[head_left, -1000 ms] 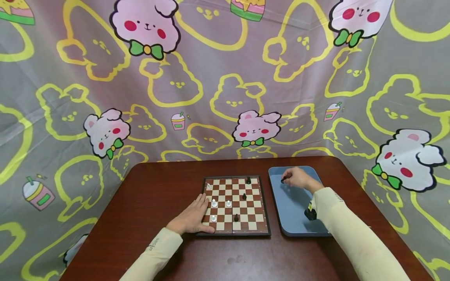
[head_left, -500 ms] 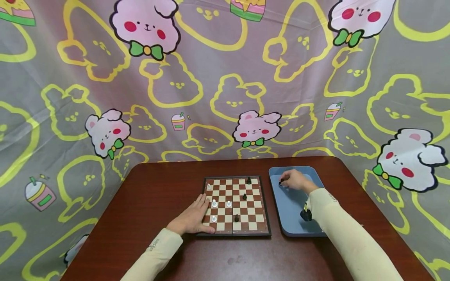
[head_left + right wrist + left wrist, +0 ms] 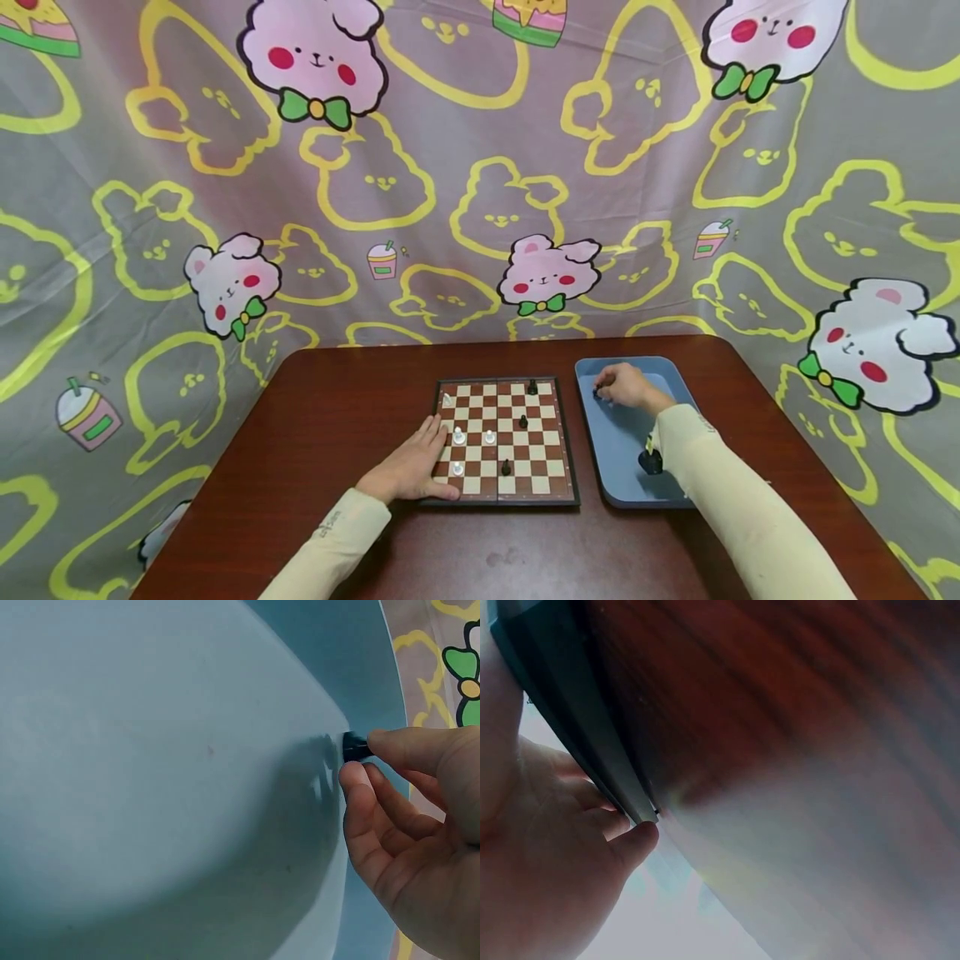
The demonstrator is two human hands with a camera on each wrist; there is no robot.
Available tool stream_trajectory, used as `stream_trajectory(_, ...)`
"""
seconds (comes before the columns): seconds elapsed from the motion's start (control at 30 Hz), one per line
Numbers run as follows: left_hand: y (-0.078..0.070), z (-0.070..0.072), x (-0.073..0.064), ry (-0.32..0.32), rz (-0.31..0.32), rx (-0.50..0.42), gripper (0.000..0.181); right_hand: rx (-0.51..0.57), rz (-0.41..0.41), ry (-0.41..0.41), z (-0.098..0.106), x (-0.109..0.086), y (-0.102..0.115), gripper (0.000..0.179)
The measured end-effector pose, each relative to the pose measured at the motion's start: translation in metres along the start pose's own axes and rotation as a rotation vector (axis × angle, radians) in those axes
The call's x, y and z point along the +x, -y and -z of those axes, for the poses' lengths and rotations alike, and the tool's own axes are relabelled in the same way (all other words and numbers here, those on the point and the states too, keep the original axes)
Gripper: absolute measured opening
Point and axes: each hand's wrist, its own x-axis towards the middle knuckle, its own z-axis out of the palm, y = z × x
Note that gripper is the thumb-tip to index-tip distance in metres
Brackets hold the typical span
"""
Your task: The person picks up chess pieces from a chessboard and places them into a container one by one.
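Observation:
In the head view my left hand (image 3: 408, 463) rests on the left edge of a brown-and-cream chessboard (image 3: 538, 483), fingers stretched out and thumb at the near corner. The left wrist view shows the same hand (image 3: 551, 855) against the board's dark side. My right hand (image 3: 630, 387) is over the far left part of a blue tray (image 3: 618, 458). Between thumb and fingertips it pinches a small black chess piece (image 3: 354, 747), close to the tray's wall. Which piece it is cannot be told.
Several pieces stand on the board, among them a white pawn (image 3: 490, 437), a white knight (image 3: 447, 400) and a black piece (image 3: 532, 387) near the far edge. The brown table (image 3: 337, 392) ends at a patterned cloth (image 3: 435, 200) behind and at the sides.
My right hand has shifted slightly left inside the tray, toward its left wall, with the black chess piece. My left hand stays on the board, and the pieces there stand as before.

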Motion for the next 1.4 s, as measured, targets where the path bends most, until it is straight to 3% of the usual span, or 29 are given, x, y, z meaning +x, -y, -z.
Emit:
stream_trajectory(0.4, 0.0, 0.0, 0.0, 0.004, 0.008, -0.015, 0.119, -0.082, 0.044, -0.041, 0.012, 0.002, 0.013, 0.02)
stream_trajectory(0.67, 0.0, 0.001, 0.0, 0.0, 0.006, -0.015, 0.12, -0.069, 0.064, -0.008, 0.012, 0.0, 0.035, 0.018)
stream_trajectory(1.2, -0.002, 0.004, 0.0, 0.003, 0.015, -0.04, 0.119, 0.022, 0.092, 0.095, -0.017, -0.004, 0.079, 0.019)
stream_trajectory(1.4, 0.0, 0.002, 0.001, 0.002, 0.007, -0.029, 0.12, -0.016, 0.138, 0.142, -0.029, -0.011, 0.092, 0.017)
